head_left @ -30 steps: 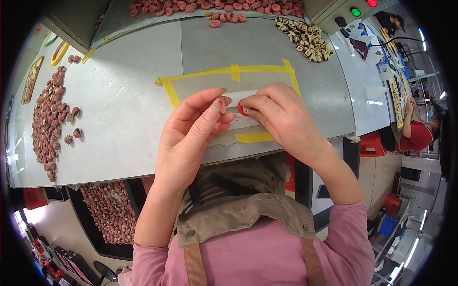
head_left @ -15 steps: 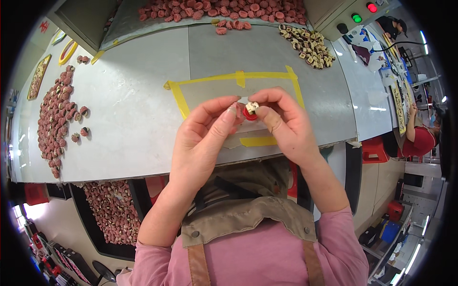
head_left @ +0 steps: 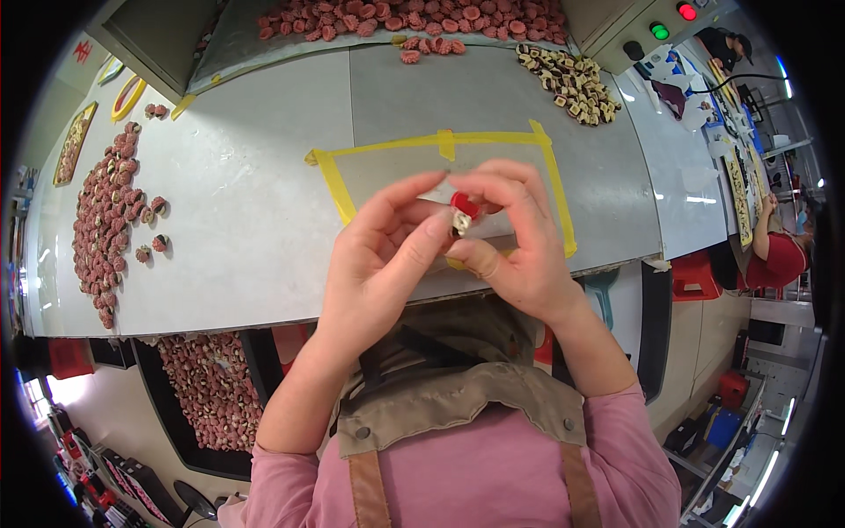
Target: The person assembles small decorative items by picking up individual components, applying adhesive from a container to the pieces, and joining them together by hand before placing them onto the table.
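Just above the table's taped area, my two hands meet fingertip to fingertip. My right hand [head_left: 525, 239] is closed around a small cream-and-dark piece [head_left: 461, 223], which has a glossy red part [head_left: 465, 206] at its upper side. The thumb is below the piece, the index finger curls over the red part. My left hand [head_left: 385, 257] is closed beside it, thumb tip close to the cream side. Whatever lies between the left fingers is hidden. Yellow tape [head_left: 334, 191] frames part of the grey table beneath.
Pink ridged shell-like pieces [head_left: 414, 18] heap at the back. Cream-and-dark pieces [head_left: 572, 86] lie back right, pink-and-cream pieces [head_left: 106, 229] at the left. A black tray [head_left: 211, 396] of similar pieces sits below the table edge. A person in red [head_left: 776, 260] works far right.
The cream-and-dark piece with its red part has turned between the fingers: red now sits above the cream. A pink bit seen at my left fingertips is now hidden. The right thumb has moved lower.
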A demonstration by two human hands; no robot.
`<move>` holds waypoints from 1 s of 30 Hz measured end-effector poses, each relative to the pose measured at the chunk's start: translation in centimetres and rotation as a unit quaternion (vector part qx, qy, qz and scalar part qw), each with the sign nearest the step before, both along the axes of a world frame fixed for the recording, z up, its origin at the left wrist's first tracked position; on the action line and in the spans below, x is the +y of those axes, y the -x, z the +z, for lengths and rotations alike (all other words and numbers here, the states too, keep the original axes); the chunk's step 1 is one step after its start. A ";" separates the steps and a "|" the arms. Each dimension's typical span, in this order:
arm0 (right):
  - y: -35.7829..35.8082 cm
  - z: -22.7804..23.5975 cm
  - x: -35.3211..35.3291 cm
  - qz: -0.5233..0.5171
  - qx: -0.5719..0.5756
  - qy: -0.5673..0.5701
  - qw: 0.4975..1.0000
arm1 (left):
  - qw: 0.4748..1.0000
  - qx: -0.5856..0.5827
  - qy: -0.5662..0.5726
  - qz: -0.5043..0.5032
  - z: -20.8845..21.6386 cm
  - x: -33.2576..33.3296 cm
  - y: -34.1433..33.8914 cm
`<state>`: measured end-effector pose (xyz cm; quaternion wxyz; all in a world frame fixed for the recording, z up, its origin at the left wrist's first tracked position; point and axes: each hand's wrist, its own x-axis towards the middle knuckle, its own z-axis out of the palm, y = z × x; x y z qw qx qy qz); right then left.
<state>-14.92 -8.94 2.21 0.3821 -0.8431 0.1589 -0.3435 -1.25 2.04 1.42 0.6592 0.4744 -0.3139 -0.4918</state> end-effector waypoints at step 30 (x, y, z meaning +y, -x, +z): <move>2.3 0.5 -18.5 -0.131 0.130 0.240 0.953 | 0.469 -0.821 -0.257 0.200 1.2 3.9 -17.3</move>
